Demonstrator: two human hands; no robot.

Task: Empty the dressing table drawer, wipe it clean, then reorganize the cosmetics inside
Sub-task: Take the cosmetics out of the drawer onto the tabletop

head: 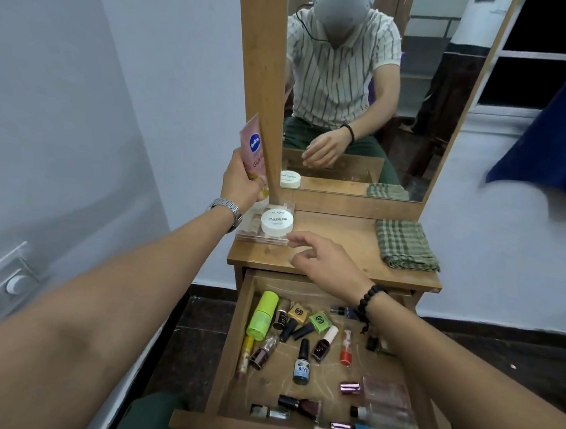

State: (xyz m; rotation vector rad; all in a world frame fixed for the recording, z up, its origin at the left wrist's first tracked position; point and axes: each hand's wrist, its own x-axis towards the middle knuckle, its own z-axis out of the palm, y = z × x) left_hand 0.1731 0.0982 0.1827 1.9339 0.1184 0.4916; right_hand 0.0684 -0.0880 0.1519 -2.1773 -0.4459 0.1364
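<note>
Beside mirror, left grip (pixel 240 183) around pink tube (pixel 254 146).

The wooden drawer (pixel 228 356) stands pulled open, small nail polish bottles (pixel 302 362) lying scattered across its floor.

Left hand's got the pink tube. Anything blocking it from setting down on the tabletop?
Partly. The left hand holds the pink tube at the tabletop's back left corner, where a white nail polish jar on a clear case sits directly below. The right hand hovers over the middle. Bare wood shows between it and the folded green cloth.
</note>
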